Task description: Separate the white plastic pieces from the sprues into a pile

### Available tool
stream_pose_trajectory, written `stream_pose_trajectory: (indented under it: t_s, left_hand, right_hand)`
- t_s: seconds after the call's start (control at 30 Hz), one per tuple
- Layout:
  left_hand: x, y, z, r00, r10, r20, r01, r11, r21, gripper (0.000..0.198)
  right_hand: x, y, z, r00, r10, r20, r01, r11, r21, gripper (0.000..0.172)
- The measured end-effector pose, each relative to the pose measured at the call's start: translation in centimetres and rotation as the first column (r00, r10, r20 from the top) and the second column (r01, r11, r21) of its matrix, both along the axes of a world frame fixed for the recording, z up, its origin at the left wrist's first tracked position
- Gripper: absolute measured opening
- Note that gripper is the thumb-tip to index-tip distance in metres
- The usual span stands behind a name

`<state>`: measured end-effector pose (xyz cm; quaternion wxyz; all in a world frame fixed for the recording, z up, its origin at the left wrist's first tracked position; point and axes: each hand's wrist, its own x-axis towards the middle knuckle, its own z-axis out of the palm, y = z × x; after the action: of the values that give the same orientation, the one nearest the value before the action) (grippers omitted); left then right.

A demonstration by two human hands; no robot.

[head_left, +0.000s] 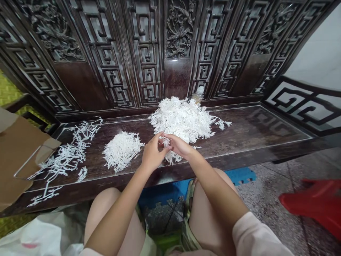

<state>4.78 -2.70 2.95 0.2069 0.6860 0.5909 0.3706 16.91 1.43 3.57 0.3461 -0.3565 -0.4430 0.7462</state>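
A capped bottle (pixel 198 95), upper centre, holds something perhaps yellowish; mid-frame, left hand (pixel 152 153) and right hand (pixel 180 146) pinch a frilly white sprig (pixel 166 142).

On the bench seat (pixel 247 126), the large pile (pixel 183 119) lies before my left hand (pixel 153 153) and right hand (pixel 181 146), reaching from the back edge toward the front. A bottle (pixel 199 94) stands behind it, a small heap (pixel 122 150) left; sprigs (pixel 66 159) lie toward the left end.
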Motion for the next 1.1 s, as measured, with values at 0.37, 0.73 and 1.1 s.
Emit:
stream_pose_trajectory:
  t_s: [0.37, 0.73, 1.1]
  left_hand:
    - [-0.9, 0.5, 0.1, 0.921, 0.041, 0.388, -0.041, 0.999, -0.007, 0.017]
    - [-2.0, 0.7, 1.7, 0.735, -0.025, 0.678, 0.154, 0.979, -0.131, 0.028]
    - [-2.2, 1.2, 1.4, 0.677, 0.078, 0.732, 0.066, 0.984, -0.165, 0.03]
  right_hand:
    - [-0.1, -0.1, 0.3, 0.999, 0.053, 0.012, -0.053, 0.999, -0.004, 0.026]
    - [0.1, -0.1, 0.6, 0.97, -0.089, 0.225, 0.033, 0.97, 0.242, 0.031]
    - [0.2, 0.3, 0.5, 0.941, -0.303, 0.149, 0.236, 0.905, 0.355, 0.033]
